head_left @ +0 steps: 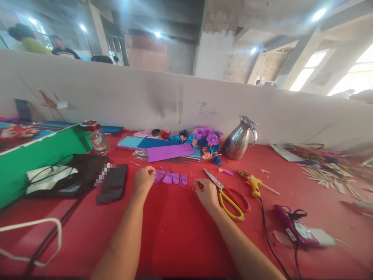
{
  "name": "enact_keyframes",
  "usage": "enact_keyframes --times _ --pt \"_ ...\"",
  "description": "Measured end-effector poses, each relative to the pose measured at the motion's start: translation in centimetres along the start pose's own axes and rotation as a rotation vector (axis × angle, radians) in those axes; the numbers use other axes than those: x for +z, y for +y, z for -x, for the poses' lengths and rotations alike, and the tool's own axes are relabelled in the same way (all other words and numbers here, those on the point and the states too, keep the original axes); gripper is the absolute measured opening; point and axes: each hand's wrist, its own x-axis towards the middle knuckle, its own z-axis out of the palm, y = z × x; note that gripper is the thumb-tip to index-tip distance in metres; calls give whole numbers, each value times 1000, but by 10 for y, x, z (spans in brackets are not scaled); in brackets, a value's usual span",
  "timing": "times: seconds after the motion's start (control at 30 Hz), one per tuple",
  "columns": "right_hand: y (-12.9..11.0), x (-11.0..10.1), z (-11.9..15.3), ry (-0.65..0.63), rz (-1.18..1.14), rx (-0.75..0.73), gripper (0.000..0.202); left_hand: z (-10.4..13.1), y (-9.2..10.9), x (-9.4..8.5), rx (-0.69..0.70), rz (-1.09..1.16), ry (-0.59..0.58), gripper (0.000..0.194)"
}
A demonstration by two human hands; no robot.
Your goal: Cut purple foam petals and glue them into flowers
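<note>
My left hand (pixel 144 179) is closed in a pinch just left of a row of small purple paper petals (pixel 168 178). What its fingertips hold, if anything, is too small to make out. To the right of the petals, my right hand (pixel 206 191) rests low over the red table with its fingers curled together. Its fingertips are partly hidden, so I cannot see what is in them. Scissors (pixel 216 180) with red and yellow handles lie partly spread beside the right hand. Behind the petals lies a purple paper sheet (pixel 170 152), on top of blue sheets (pixel 131 142).
A yellow glue gun (pixel 255 186), a purple power strip (pixel 294 227) and cords lie to the right. Behind stand paper flowers (pixel 207 138) and a metal jug (pixel 237 142). At left are a black phone-like case (pixel 115 182), a glass jar (pixel 97 138) and a green panel (pixel 43 163).
</note>
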Motion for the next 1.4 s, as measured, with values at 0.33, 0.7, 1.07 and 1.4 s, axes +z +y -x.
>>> enact_keyframes --times 0.33,0.7,1.07,1.4 --pt "-24 3 -64 -174 448 -19 25 0 11 -6 -29 285 541 21" --pt "-25 23 -90 -245 545 -96 26 -8 -2 3 -192 485 695 20" --pt "-28 -24 -84 -134 255 -242 30 -3 9 10 -251 833 436 22" --pt "10 -53 -28 70 -139 -308 24 28 50 8 -205 1174 -387 43"
